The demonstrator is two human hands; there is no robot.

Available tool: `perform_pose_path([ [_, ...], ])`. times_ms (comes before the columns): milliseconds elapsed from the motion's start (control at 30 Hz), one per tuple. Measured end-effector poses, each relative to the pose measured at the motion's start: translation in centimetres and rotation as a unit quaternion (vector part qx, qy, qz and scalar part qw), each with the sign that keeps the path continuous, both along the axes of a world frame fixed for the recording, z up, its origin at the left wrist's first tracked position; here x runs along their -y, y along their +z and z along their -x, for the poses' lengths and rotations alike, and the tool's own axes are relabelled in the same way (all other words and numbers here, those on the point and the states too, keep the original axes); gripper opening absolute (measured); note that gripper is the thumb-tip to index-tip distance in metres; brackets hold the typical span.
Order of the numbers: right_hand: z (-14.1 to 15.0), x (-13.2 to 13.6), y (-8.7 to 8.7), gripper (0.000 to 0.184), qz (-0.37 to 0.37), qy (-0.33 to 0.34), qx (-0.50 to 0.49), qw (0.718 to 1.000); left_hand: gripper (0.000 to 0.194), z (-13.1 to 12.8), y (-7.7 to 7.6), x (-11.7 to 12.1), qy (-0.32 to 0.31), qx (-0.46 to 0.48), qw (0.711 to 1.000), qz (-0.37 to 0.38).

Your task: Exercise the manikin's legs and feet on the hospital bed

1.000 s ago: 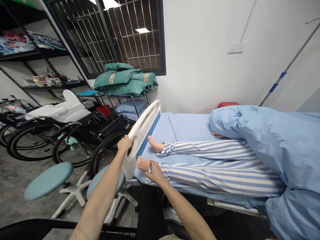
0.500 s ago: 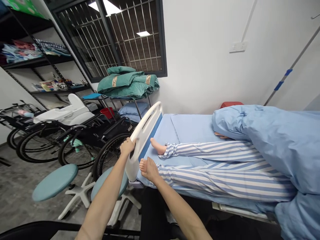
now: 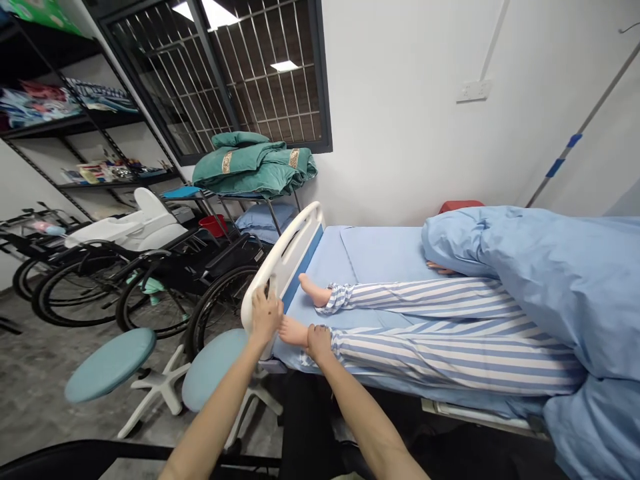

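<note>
A figure in blue-and-white striped trousers [image 3: 440, 340] lies on a bed with a light blue sheet [image 3: 380, 253], bare feet toward a white footboard [image 3: 285, 257]. My left hand [image 3: 265, 313] rests against the near end of the footboard, fingers laid on it, right beside the near foot [image 3: 293, 331]. My right hand [image 3: 319, 341] is closed round the near ankle at the trouser cuff. The far foot [image 3: 314, 291] lies free. A light blue quilt [image 3: 550, 280] covers the upper body.
Two round teal stools [image 3: 111, 363] on white bases stand left of the bed end. Several wheelchairs [image 3: 165, 273] are parked beyond them. A rack holds folded green blankets [image 3: 253, 163]. Metal shelves [image 3: 65, 120] line the left wall. A pole [image 3: 575, 140] leans at the right.
My left hand has slid down from the footboard's top edge to its near corner beside the foot. My right hand has shifted from the foot to the ankle and cuff.
</note>
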State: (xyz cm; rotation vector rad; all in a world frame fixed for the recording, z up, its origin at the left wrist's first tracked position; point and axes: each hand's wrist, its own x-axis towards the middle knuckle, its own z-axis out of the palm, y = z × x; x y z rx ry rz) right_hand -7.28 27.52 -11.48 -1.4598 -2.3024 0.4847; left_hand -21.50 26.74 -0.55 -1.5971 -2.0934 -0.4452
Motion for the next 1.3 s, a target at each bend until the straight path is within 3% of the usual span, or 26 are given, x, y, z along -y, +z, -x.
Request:
perform_pose_path([
  [100,0.0,0.2,-0.1,0.052,0.028,0.000,0.046,0.999,0.043,-1.9,-3.3,1.8,-0.009,0.027,0.996,0.080],
  [200,-0.1,0.3,0.0,0.052,0.032,0.013,0.081,0.996,0.047,-2.4,-4.8,1.8,0.046,0.054,0.983,0.171],
  [267,-0.2,0.2,0.1,0.050,0.032,0.016,0.087,0.996,0.049,-2.2,-4.4,1.0,0.049,0.037,0.972,0.227],
  [433,-0.2,0.2,0.1,0.053,0.034,0.017,0.093,0.995,0.043,-1.8,-2.3,-1.6,-0.013,-0.017,0.945,0.326],
  [600,0.0,-0.1,-0.3,0.052,0.034,0.015,0.097,0.995,0.036,-2.4,-2.5,-3.9,-0.039,-0.027,0.932,0.360],
  [833,0.4,-0.3,-1.0,0.051,0.018,0.006,0.106,0.994,0.043,-1.8,-4.2,-3.3,-0.019,-0.008,0.948,0.318],
  [1000,0.4,-0.1,-0.8,0.051,0.009,0.008,0.111,0.994,0.044,-1.6,-5.7,-1.8,0.076,0.039,0.976,0.200],
  [1167,0.3,0.1,-0.5,0.050,0.011,0.007,0.113,0.994,0.043,-2.3,-7.2,0.1,0.134,0.088,0.983,0.085],
  [1300,0.3,0.2,-0.6,0.053,0.010,0.010,0.111,0.994,0.044,-1.9,-6.8,0.8,0.126,0.071,0.984,0.107],
])
